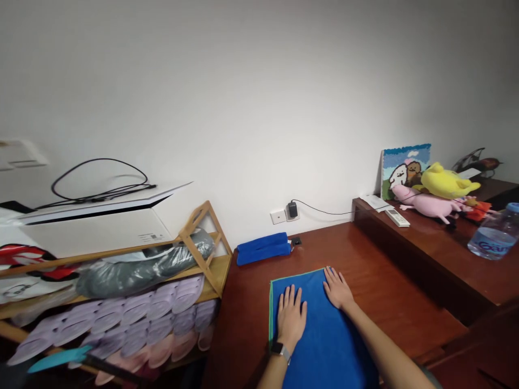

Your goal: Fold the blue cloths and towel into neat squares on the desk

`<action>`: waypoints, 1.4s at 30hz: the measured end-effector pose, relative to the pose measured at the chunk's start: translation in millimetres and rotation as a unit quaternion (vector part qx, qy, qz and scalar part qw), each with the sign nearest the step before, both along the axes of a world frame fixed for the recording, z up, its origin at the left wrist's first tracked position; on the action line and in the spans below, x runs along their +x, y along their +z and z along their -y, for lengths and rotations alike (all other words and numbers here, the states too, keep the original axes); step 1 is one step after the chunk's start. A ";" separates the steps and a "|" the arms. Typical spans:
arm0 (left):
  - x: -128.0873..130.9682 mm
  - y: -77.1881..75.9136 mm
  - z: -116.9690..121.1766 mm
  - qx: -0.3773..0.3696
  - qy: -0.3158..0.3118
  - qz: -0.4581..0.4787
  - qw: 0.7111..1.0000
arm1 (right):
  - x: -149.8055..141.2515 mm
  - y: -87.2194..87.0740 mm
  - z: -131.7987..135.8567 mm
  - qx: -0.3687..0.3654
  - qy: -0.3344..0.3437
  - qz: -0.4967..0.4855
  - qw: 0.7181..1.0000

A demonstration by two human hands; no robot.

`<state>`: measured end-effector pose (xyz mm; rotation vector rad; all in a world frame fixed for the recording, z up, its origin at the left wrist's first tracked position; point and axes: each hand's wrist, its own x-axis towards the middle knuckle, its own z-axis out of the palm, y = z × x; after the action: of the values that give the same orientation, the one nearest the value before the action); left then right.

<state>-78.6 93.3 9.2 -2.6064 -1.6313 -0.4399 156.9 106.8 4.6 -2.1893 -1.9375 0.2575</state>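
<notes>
The cloth [324, 340] is spread on the table [397, 281] beneath the left hand [291, 316] and right hand [339, 290], both laid flat, nothing clamped. Light, floppy handling is expected; edges beside the fingertips are best pinched.

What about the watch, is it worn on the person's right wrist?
No, the watch is strapped at the wrist of the left hand, which lies on the blue cloth.
</notes>
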 end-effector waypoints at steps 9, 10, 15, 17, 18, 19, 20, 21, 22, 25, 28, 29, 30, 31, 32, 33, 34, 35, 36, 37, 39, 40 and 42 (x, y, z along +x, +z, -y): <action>94.8 -1.2 -44.4 -0.069 -0.073 0.026 0.995 | 6.6 -17.5 -4.2 -0.009 0.002 0.021 1.000; 83.7 -3.5 -49.5 -0.069 -0.059 0.020 0.996 | 6.6 -18.0 -4.6 -0.009 -0.001 0.021 1.000; -20.5 -7.6 -73.5 -0.061 0.048 -0.034 0.996 | 5.8 -17.6 -5.1 -0.009 -0.009 0.026 1.000; -54.2 -8.4 -77.6 -0.057 0.063 -0.045 0.995 | 6.0 -18.4 -4.7 -0.007 -0.007 0.030 1.000; -64.5 -9.2 -78.3 -0.056 0.066 -0.049 0.995 | 6.4 -19.3 -4.6 -0.005 -0.006 0.031 0.999; -70.6 -10.1 -78.4 -0.056 0.069 -0.051 0.995 | 6.9 -20.5 -4.7 -0.005 -0.005 0.033 0.999; -72.9 -11.0 -78.4 -0.054 0.071 -0.053 0.995 | 7.5 -21.9 -5.2 -0.006 -0.004 0.035 0.999; -72.7 -11.9 -78.7 -0.051 0.072 -0.053 0.995 | 8.2 -23.2 -6.4 -0.008 -0.002 0.038 0.999; -70.8 -12.4 -79.5 -0.047 0.073 -0.053 0.995 | 8.9 -24.2 -8.2 -0.010 0.002 0.039 0.999; -65.4 -10.5 -86.2 -0.035 0.078 -0.048 0.995 | 10.7 -23.6 -18.3 -0.016 0.015 0.044 0.999; -66.7 -2.3 -95.8 -0.030 0.085 -0.045 0.995 | 10.6 -16.5 -32.0 -0.027 0.018 0.045 0.998; -67.1 1.3 -97.9 -0.028 0.086 -0.045 0.995 | 10.0 -13.6 -36.0 -0.033 0.017 0.043 0.998; -66.0 4.8 -98.8 -0.023 0.084 -0.045 0.995 | 9.1 -10.9 -39.1 -0.040 0.017 0.040 0.998; -62.7 7.7 -98.1 -0.014 0.080 -0.043 0.996 | 8.1 -8.8 -41.2 -0.046 0.016 0.036 0.998; -56.4 9.8 -95.8 -0.001 0.074 -0.037 0.997 | 6.8 -7.5 -42.1 -0.048 0.010 0.031 0.998; -46.9 10.7 -91.7 0.014 0.063 -0.027 0.998 | 5.4 -7.3 -41.9 -0.044 0.004 0.026 0.999; -34.3 10.0 -86.2 0.029 0.046 -0.014 0.998 | 3.9 -8.1 -40.7 -0.034 -0.001 0.023 0.999; -19.1 8.0 -79.6 0.040 0.025 0.002 0.999 | 2.3 -9.7 -38.7 -0.018 -0.001 0.021 1.000; -2.3 4.8 -72.4 0.043 0.002 0.017 0.999 | 0.7 -11.8 -36.2 -0.002 0.005 0.021 1.000; 14.9 0.9 -65.4 0.037 -0.020 0.029 0.999 | -0.7 -14.0 -33.7 0.007 0.013 0.022 1.000; 44.4 -7.3 -54.4 0.008 -0.051 0.044 0.998 | -2.9 -17.5 -29.1 0.004 0.028 0.023 0.999; 54.3 -10.6 -51.5 -0.009 -0.056 0.046 0.997 | -3.6 -18.4 -27.4 -0.002 0.029 0.024 0.999; 60.1 -14.5 -51.7 -0.040 -0.053 0.040 0.997 | -4.4 -18.7 -25.5 -0.010 0.025 0.029 0.999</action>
<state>-18.5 144.9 -5.3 -2.7796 -1.5691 -0.5015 152.5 132.2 -14.1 -2.1868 -2.0296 0.2252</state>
